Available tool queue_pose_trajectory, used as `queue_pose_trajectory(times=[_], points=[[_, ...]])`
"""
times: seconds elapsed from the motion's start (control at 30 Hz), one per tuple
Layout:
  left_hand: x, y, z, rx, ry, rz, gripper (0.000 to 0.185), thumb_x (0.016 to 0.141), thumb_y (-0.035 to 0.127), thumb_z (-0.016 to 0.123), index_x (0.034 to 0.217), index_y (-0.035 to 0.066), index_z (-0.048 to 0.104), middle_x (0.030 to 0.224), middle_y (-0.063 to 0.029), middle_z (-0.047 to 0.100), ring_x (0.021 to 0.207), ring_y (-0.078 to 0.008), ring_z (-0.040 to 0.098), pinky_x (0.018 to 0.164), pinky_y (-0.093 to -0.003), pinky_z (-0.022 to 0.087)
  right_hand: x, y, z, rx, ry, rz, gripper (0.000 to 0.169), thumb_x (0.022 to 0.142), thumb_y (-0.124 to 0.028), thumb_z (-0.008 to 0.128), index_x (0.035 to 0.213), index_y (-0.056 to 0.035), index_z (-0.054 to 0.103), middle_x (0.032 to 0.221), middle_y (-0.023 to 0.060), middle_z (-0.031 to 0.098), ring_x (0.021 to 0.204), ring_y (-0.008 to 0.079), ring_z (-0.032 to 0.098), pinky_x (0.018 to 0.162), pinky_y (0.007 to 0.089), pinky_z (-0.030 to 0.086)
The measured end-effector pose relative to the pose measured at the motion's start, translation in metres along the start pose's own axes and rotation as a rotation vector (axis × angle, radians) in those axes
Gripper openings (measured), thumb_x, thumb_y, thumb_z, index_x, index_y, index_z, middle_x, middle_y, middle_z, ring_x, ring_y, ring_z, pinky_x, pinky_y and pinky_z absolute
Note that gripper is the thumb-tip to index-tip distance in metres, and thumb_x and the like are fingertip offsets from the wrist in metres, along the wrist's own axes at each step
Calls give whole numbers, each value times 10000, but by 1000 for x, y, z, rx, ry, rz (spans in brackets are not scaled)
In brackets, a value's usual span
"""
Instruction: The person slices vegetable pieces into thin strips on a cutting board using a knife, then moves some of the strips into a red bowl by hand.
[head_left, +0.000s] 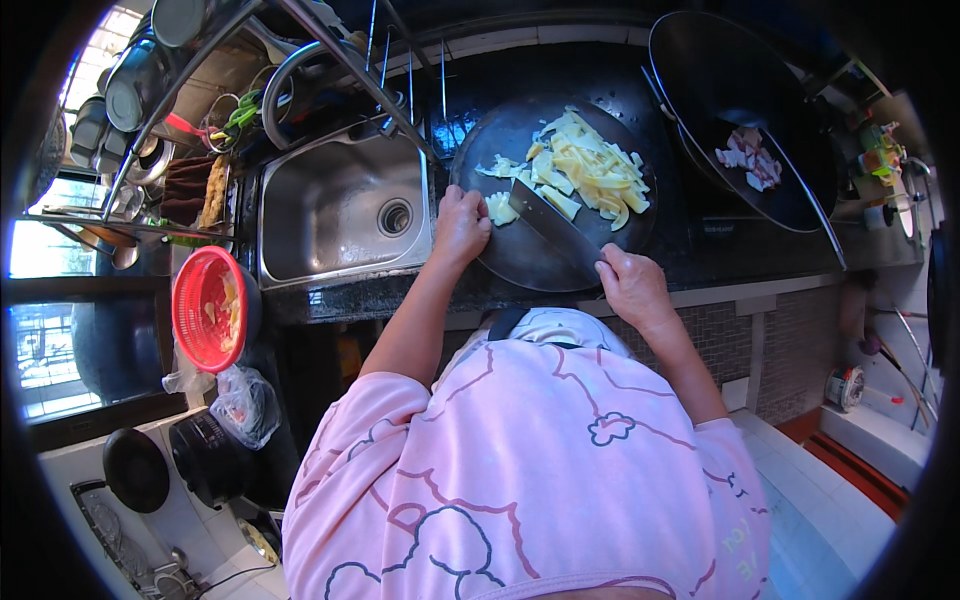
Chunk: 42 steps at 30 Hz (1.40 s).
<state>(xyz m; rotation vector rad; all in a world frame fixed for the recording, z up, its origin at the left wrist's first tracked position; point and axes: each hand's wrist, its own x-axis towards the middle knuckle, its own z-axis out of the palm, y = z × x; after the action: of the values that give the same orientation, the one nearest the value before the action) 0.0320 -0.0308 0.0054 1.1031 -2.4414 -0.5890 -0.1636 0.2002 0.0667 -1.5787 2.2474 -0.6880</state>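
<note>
A round dark cutting board (525, 262) lies on the black counter before me. Pale yellow vegetable slices (592, 161) are heaped on its far and right parts. My right hand (636, 285) grips the handle end of a cleaver (559, 232), whose broad blade slants up-left over the board, its tip beside a small cut piece (501, 208). At the board's left edge my left hand (463, 225) has its fingers curled near that piece; whether they hold anything is hidden.
A steel sink (337, 202) adjoins the board on the left, with a red plastic basket (210, 307) holding pale pieces beyond. At right a large wok (795, 202) holds raw meat pieces (750, 157), a metal utensil resting in it. A metal rack (172, 97) overhangs the upper left.
</note>
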Motion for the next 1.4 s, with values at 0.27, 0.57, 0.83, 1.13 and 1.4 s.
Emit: queue_pose_trajectory(times=[0.27, 0.57, 0.83, 1.13, 1.4], points=[[6, -17, 0, -132, -69, 99, 290, 720, 140, 740, 940, 55, 572, 945, -159, 555, 889, -364, 584, 764, -438, 480, 4, -24, 2, -70, 29, 35, 134, 923, -194, 592, 904, -65, 566, 740, 159, 653, 722, 381, 649, 628, 483, 504], [2, 3, -18, -100, -292, -145, 256, 751, 180, 727, 903, 57, 562, 951, -175, 631, 951, -398, 611, 789, -489, 474, 11, -36, 20, -74, 92, 99, 140, 919, -197, 596, 895, -65, 555, 736, 183, 646, 723, 404, 641, 622, 505, 484], [-15, -6, -17, -405, -26, -52, 171, 767, 24, 691, 795, 53, 525, 791, -115, 608, 738, -316, 601, 653, -363, 487, -2, -37, 33, 58, 93, 247, 158, 910, -194, 611, 907, -47, 555, 765, 209, 650, 747, 440, 630, 633, 524, 480], [-22, 23, -14, -1549, -232, -961, 78, 982, 65, 522, 1031, 5, 515, 956, -169, 646, 849, -268, 684, 718, -349, 596, 6, -58, 28, -334, 196, 123, 125, 910, -169, 606, 874, -73, 536, 721, 135, 633, 697, 366, 650, 592, 472, 513], [-43, 26, -24, -1274, -645, -867, 154, 969, 35, 504, 1107, -33, 511, 959, -199, 642, 815, -282, 696, 743, -353, 610, -7, -36, 20, 154, 200, 239, 161, 926, -176, 590, 830, -53, 551, 682, 136, 645, 601, 317, 638, 549, 416, 485]])
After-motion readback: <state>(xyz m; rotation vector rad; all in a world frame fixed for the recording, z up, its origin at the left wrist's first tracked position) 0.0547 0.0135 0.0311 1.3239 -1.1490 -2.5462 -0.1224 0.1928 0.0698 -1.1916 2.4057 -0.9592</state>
